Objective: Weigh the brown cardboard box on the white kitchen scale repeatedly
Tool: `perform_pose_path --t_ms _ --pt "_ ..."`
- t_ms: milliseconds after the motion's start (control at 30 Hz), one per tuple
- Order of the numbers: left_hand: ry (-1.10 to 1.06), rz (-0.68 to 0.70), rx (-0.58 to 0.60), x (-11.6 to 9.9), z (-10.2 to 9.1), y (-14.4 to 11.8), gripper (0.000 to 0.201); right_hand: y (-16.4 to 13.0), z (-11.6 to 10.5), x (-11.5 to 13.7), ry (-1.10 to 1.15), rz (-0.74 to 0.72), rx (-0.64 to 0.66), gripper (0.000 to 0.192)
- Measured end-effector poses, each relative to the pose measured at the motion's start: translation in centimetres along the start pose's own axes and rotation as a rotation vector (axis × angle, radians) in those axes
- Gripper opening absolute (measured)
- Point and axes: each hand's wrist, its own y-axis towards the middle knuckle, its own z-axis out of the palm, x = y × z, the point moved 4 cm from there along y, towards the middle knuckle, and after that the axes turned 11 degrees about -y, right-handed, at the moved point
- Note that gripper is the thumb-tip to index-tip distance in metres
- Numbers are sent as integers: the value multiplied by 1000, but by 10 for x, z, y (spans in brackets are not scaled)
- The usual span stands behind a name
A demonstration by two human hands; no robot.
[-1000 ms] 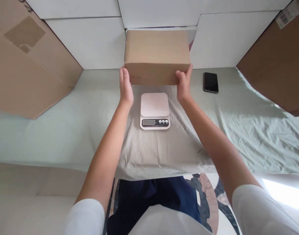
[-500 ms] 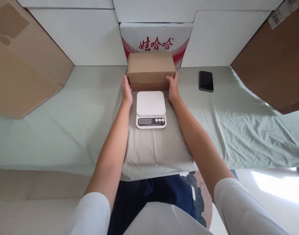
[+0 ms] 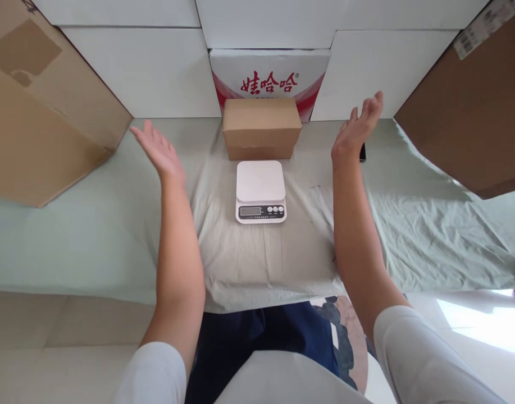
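My left hand (image 3: 159,150) is raised to the left of the small brown cardboard box (image 3: 261,129), fingers stretched out and holding nothing. On the other side my right hand (image 3: 358,128) is up in the air too, its fingers spread and empty. The closed box sits on the cloth-covered table behind a white digital kitchen scale (image 3: 260,191). Nothing lies on the scale's platform, and its display and buttons face me. Behind my right hand a black phone (image 3: 362,152) is mostly hidden.
Against the white panels at the back stands a white and red carton (image 3: 269,73) with red lettering. Large cardboard boxes flank the table at the left (image 3: 50,123) and right (image 3: 472,112). A wrinkled pale green cloth (image 3: 265,258) covers the table down to its front edge.
Both hands have let go of the small cardboard box and moved apart, the left one leftward and the right one rightward. The box stays behind the scale. My right hand now covers most of the phone.
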Motion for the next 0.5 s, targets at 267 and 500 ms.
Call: perform_pose_path --t_ms 267,500 --pt "-48 -112 -40 -10 54 -26 89 -27 4 -22 122 222 1 73" --pt "-55 -239 36 45 72 -33 87 -56 38 -73 12 247 145 87"
